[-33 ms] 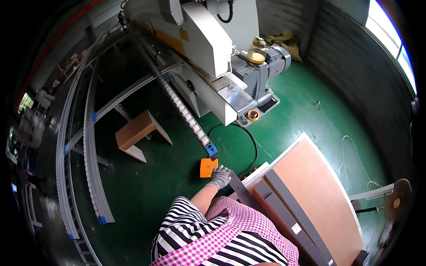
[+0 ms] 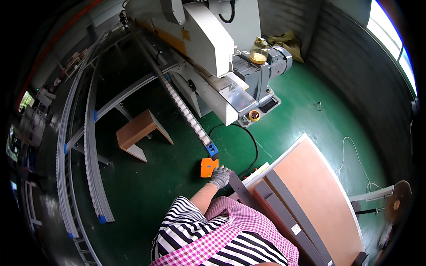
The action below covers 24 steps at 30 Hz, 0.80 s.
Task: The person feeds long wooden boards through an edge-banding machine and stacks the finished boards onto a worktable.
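Knit-gloved left hand (image 2: 219, 176) grips a flat grey panel (image 2: 242, 189).

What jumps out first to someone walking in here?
A big grey machine fills the top centre, above a green floor. Below it a gloved hand grips a dark strip, beside an orange box. Right of that lie stacked boards.
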Available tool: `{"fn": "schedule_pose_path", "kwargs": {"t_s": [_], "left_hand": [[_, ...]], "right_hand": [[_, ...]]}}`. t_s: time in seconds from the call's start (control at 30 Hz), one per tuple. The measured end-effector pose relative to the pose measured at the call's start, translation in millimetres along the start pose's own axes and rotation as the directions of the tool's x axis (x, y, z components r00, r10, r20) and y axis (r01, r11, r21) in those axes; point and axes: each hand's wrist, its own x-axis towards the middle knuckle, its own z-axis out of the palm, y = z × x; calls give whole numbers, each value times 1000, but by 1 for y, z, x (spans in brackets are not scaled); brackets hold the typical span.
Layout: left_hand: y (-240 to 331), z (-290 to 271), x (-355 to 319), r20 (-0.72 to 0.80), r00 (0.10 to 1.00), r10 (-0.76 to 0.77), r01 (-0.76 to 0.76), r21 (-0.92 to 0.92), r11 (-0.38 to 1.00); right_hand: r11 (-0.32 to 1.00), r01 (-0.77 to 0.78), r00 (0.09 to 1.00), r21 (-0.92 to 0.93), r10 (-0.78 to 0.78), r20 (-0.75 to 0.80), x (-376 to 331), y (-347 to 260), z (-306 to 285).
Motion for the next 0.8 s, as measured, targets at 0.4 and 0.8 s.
{"fn": "schedule_pose_path", "kwargs": {"t_s": [0.4, 0.8], "left_hand": [[-5, -34, 14, 151, 980, 132, -158, 173, 972], [-24, -16, 34, 208, 972, 111, -123, 45, 991]], "right_hand": [[991, 68, 997, -114, -64, 40, -1, -20, 7], [969, 129, 991, -211, -118, 61, -6, -30, 11]]}}
